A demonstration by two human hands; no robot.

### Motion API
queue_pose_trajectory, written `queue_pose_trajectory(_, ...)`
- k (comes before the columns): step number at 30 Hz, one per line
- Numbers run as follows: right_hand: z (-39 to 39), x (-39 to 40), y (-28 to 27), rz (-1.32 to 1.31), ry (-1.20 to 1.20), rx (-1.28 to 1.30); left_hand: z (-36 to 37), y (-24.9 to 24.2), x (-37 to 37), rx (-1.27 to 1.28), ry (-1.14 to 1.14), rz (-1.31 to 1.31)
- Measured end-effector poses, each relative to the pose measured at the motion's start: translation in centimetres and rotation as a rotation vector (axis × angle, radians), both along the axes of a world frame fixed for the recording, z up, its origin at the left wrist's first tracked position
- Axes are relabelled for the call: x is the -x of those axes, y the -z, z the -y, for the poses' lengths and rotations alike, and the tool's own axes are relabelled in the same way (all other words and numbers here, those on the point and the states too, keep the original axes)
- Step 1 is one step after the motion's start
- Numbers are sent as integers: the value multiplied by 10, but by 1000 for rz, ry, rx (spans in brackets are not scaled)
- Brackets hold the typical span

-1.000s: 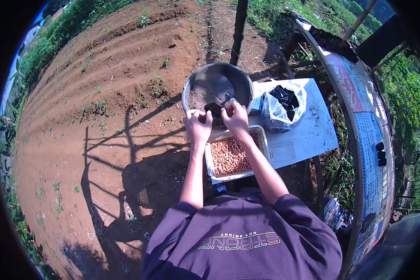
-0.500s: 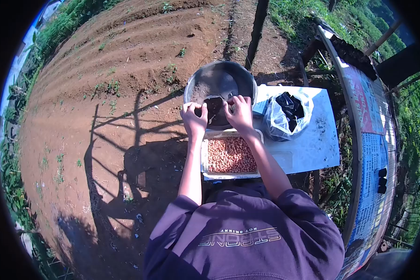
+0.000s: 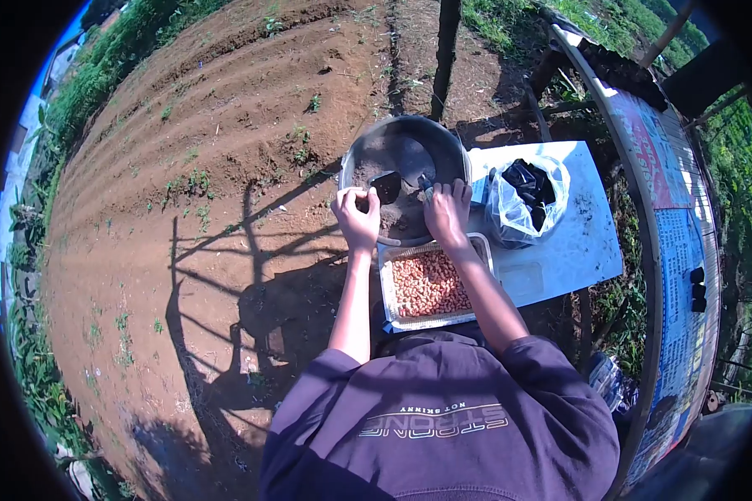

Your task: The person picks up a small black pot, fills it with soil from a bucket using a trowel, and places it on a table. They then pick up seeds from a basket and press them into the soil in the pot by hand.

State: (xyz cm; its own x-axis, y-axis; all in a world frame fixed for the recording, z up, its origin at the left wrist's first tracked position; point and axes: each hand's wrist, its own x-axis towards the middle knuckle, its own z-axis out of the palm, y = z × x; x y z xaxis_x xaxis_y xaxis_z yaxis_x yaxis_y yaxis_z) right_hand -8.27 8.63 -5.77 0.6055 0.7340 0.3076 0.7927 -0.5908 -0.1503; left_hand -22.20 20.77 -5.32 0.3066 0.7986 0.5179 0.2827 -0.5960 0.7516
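My left hand is closed on the edge of a small black plastic bag, held over the front left of a dark round basin. Inside the basin lies dark, fine soil. At the basin's front right, my right hand has its fingers curled round something small and greyish that I cannot make out. Just below both hands, a white plastic basket holds many reddish-brown seeds.
On the pale tabletop to the right stands a translucent plastic bag filled with black plastic pieces. A printed panel on a wooden frame runs along the right side. Bare ridged earth stretches away left.
My right hand has moved away from the black bag, right and down toward the basin's rim, and its fingers are now curled. The left hand still holds the bag. The whole view has shifted slightly.
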Motion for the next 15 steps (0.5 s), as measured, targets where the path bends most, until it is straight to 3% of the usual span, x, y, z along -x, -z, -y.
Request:
queue_pose_trajectory(8,-13,-14,-26,-90,6,74,-15,6,-5,27,36,26)
queue_pose_trajectory(15,-12,-47,-57,134,-95,60,-19,26,-14,-82,-11,57)
